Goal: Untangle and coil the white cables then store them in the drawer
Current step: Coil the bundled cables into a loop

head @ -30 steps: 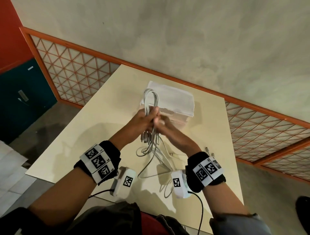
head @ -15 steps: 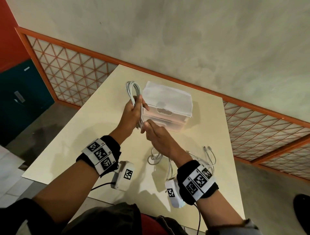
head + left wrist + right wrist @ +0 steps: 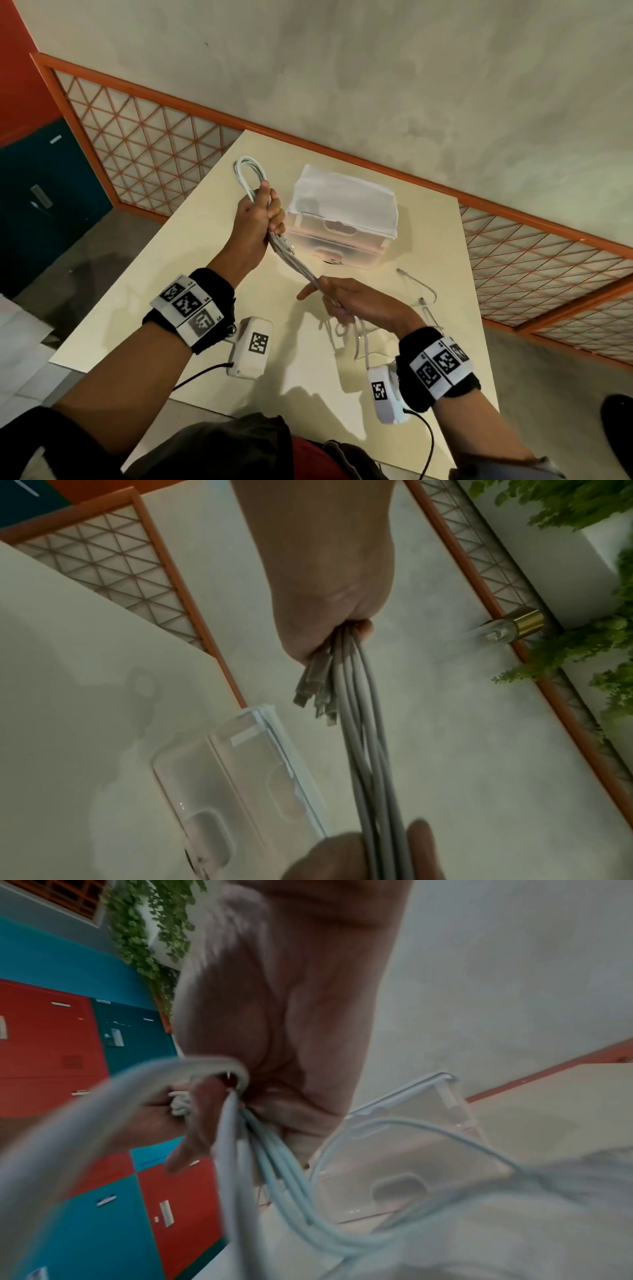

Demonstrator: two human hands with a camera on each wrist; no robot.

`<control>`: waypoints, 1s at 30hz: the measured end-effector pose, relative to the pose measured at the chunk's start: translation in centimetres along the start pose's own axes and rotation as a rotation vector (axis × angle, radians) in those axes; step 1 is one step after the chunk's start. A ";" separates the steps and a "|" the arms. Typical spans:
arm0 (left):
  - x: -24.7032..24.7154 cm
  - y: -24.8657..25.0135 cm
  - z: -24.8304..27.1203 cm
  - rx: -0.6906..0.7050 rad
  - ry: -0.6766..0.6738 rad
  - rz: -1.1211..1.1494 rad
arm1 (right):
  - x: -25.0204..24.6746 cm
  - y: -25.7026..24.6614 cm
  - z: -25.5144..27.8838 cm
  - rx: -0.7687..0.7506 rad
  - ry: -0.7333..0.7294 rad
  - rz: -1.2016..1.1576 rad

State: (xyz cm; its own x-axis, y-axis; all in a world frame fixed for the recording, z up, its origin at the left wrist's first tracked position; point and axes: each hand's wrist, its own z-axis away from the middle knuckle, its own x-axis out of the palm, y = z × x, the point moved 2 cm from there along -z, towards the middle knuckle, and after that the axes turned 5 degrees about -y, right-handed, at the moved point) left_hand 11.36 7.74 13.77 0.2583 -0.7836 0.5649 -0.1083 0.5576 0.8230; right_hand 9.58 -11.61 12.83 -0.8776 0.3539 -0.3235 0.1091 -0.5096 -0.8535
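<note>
The left hand has its fingers curled tight round a bundle of thin white cables, with the thumb pressed along the top; a folded loop of the strands stands up above the fist, and several plug ends hang out just below it. From there the strands run taut, down and to the right, into the right hand. Its fingers are wrapped round the same bundle, except the forefinger, which sticks out straight to the left. In the right wrist view the cords bend over that hand and trail off in loose curves, blurred.

Below the right hand the slack of the cables lies in loops on the pale cream worktop. Just behind both hands stands a small translucent plastic two-drawer box, both drawers pushed in, a folded white cloth on top of it.
</note>
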 end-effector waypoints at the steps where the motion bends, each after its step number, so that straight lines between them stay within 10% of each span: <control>1: -0.1 0.0 0.0 -0.003 -0.008 -0.011 | -0.3 0.0 0.2 0.010 0.015 0.008; 14: 2.9 -0.8 1.9 -0.185 -0.439 -0.415 | -4.4 -4.3 1.1 -0.263 0.505 0.166; 30: 4.5 -1.2 4.3 -0.342 -0.557 -0.494 | -3.4 -5.7 1.6 -0.264 0.526 0.454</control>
State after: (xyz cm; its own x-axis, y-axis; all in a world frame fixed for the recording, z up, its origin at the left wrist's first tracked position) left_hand 8.55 2.34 15.57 -0.3251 -0.9316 0.1624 0.2153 0.0943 0.9720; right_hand 11.18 -11.15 19.38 -0.3872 0.5161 -0.7640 0.5742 -0.5133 -0.6378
